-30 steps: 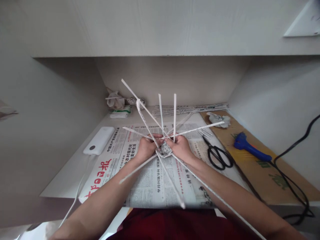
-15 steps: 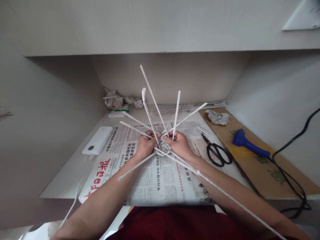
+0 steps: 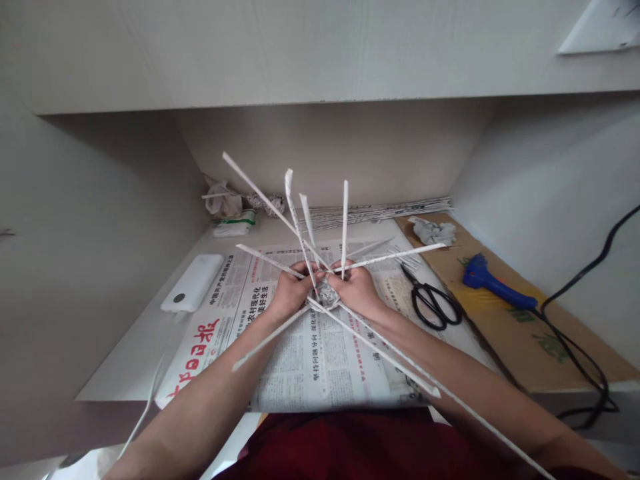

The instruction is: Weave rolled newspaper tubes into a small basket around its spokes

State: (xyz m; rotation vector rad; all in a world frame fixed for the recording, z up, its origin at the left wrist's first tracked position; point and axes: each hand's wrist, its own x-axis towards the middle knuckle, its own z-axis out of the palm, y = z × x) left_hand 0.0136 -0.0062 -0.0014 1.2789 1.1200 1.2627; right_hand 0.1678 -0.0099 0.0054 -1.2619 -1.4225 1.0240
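Between my two hands is a small woven piece (image 3: 327, 293) of rolled newspaper, with several long paper sticks (image 3: 345, 227) radiating from it. My left hand (image 3: 293, 290) is closed on its left side, thumb and fingers pinching near the base of the sticks. My right hand (image 3: 357, 288) grips the opposite side in the same way, thumb toward the middle. One long paper strand (image 3: 480, 421) runs from the piece down over my right forearm. The fingertips and the far side of the weave are partly hidden.
Newspaper (image 3: 300, 373) covers the desk. Black scissors (image 3: 434, 303) and a blue glue gun (image 3: 495, 285) with a black cord lie at right, the gun on cardboard (image 3: 540, 360). A white power bank (image 3: 194, 283) is at left. More paper sticks (image 3: 380, 212) lie along the back.
The long upper stick has swung left and the right-hand stick lies lower and farther out. A lower stick now reaches farther down and right. Both hands keep their hold.
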